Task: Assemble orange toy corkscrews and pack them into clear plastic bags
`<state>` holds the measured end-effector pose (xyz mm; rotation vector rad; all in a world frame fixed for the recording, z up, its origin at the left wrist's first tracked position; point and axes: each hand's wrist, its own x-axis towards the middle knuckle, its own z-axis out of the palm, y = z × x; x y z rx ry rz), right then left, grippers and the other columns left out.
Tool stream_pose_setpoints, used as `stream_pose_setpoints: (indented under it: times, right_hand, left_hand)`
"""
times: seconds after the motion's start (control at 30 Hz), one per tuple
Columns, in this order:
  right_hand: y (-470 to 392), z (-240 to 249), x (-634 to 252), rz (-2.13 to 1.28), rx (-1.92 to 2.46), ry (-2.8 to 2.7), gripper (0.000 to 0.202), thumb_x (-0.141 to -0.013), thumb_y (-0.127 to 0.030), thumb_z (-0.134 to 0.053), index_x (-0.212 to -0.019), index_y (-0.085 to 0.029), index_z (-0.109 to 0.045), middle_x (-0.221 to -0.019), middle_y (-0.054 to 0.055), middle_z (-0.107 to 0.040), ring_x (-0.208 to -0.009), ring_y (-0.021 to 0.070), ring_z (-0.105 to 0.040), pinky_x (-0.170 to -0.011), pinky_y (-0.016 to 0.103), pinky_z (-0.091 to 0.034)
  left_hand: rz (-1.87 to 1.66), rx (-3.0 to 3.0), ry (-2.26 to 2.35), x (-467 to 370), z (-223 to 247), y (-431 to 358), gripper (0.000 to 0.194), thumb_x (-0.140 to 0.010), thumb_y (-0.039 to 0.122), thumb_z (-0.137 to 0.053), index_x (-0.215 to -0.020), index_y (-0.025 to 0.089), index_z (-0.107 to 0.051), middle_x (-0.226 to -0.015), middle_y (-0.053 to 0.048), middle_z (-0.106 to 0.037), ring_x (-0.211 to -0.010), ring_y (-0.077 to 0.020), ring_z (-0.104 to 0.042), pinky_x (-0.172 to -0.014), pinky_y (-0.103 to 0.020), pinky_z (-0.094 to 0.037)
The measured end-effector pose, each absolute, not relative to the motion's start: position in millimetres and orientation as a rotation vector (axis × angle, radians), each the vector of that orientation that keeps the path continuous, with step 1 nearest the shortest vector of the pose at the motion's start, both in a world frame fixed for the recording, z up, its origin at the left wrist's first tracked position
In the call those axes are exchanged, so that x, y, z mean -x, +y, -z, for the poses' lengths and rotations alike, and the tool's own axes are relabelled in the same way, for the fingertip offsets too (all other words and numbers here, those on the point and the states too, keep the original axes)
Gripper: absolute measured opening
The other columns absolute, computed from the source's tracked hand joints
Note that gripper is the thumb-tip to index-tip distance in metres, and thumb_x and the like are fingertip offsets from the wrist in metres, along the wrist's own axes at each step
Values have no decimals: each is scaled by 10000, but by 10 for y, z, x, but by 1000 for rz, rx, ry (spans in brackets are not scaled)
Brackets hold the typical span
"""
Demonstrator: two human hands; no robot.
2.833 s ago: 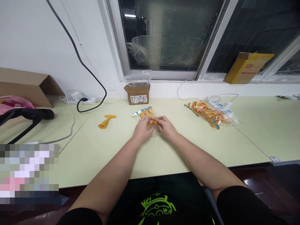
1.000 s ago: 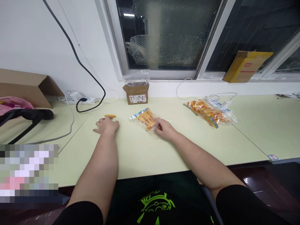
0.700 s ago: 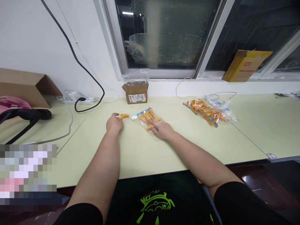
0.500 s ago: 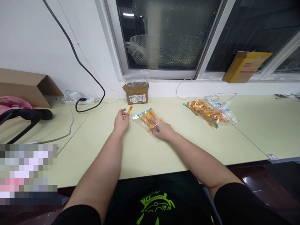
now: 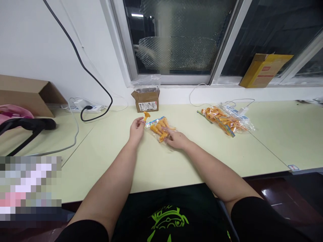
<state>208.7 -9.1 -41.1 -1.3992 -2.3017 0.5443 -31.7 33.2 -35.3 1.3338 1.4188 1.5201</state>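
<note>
My left hand (image 5: 137,130) pinches a small orange plastic piece (image 5: 146,115), which has a wide, flared head on a short handle and looks like a toy hammer. It points up just above the fingertips. Right beside that hand, a clear plastic bag (image 5: 157,121) with a shiny blue header lies on the table, with several similar orange pieces (image 5: 156,129) in it. My right hand (image 5: 178,139) grips the bag's lower right side, fingers bent over it; the fingertips are partly hidden by film and toys.
More bagged orange pieces (image 5: 222,119) lie to the right, beside a white power strip (image 5: 241,116). A small cardboard box (image 5: 147,101) stands against the wall. On the left are a black cable (image 5: 92,72), another power strip (image 5: 97,109), a black frame (image 5: 30,123) and a larger box (image 5: 25,89).
My left hand has moved a little right, close to the bag, and turned the orange piece so its flared head shows. My right hand has stayed on the bag.
</note>
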Motion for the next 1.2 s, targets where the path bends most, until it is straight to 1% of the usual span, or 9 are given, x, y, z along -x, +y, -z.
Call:
stream_pose_setpoints:
  times: [0.23,0.43,0.5,0.57,0.63,0.7,0.9,1.07,1.2]
  right_hand:
    - [-138,264,-2314,-791,1238,-2182,357,-876,-239,-580,-1196,-208,-735,-582,-60,-584,-528,111,-483,-580,233,-372]
    - [-164,159,-2491,-829,1050,-1987,171,-870,-277,-581,-884,-166,-711,-563,-40,-555,-521,108,-475,-550,238,-387]
    - [-175,130,-2504,-635,998,-1874,198,-886,-314,-601,-1000,-181,-693,-690,-2,-622,-607,133,-540,-592,261,-449]
    - [-189,88,-2496,-454,899,-1852,362,-885,-329,-638,-1226,-206,-643,-1006,80,-698,-861,191,-643,-730,315,-535]
    - [-199,42,-2485,-328,777,-1939,478,-892,-315,-655,-1359,-244,-588,-1313,129,-635,-1170,251,-618,-937,403,-544]
    - [-199,10,-2484,-255,666,-2031,441,-926,-296,-629,-1365,-274,-600,-1419,122,-592,-1313,274,-560,-1069,473,-489]
    - [-155,21,-2533,-173,597,-2097,353,-961,-298,-632,-1313,-283,-647,-1416,116,-622,-1284,264,-591,-1064,495,-487]
    - [-132,46,-2523,-249,596,-2094,203,-910,-381,-732,-1058,-242,-726,-1041,95,-744,-987,239,-680,-908,435,-543]
    - [-179,32,-2490,-362,602,-2066,222,-935,-340,-697,-1124,-223,-708,-1001,86,-738,-922,210,-668,-867,396,-539]
  left_hand:
    - [-1424,-909,1019,225,178,208,385,-880,326,-662,-1231,189,-584,-1001,-85,-734,-705,-141,-664,-681,-297,-541]
    - [-1192,-895,844,104,80,50,362,-860,342,-727,-1182,216,-618,-968,-63,-695,-659,-123,-633,-567,-260,-526]
    - [-1100,-914,785,58,59,-17,354,-839,339,-758,-1147,213,-640,-944,-62,-686,-634,-112,-613,-500,-222,-468]
    - [-992,-934,736,14,39,-89,332,-816,340,-790,-1089,198,-665,-921,-67,-685,-615,-105,-599,-461,-200,-412]
    - [-874,-978,700,-21,20,-155,325,-806,356,-811,-1051,185,-685,-908,-74,-691,-611,-107,-603,-454,-193,-388]
    - [-775,-1031,679,-42,7,-202,339,-802,376,-822,-1045,175,-698,-901,-76,-694,-612,-109,-613,-456,-189,-377]
    - [-739,-1071,709,-30,10,-202,374,-766,395,-860,-1011,145,-730,-923,-82,-710,-612,-94,-616,-480,-191,-364]
    - [-725,-1173,758,-30,17,-180,404,-735,423,-882,-990,138,-752,-879,-69,-711,-630,-93,-595,-519,-210,-379]
    - [-772,-1173,791,-43,17,-196,406,-704,434,-899,-937,142,-740,-861,-57,-703,-645,-100,-607,-539,-212,-396]
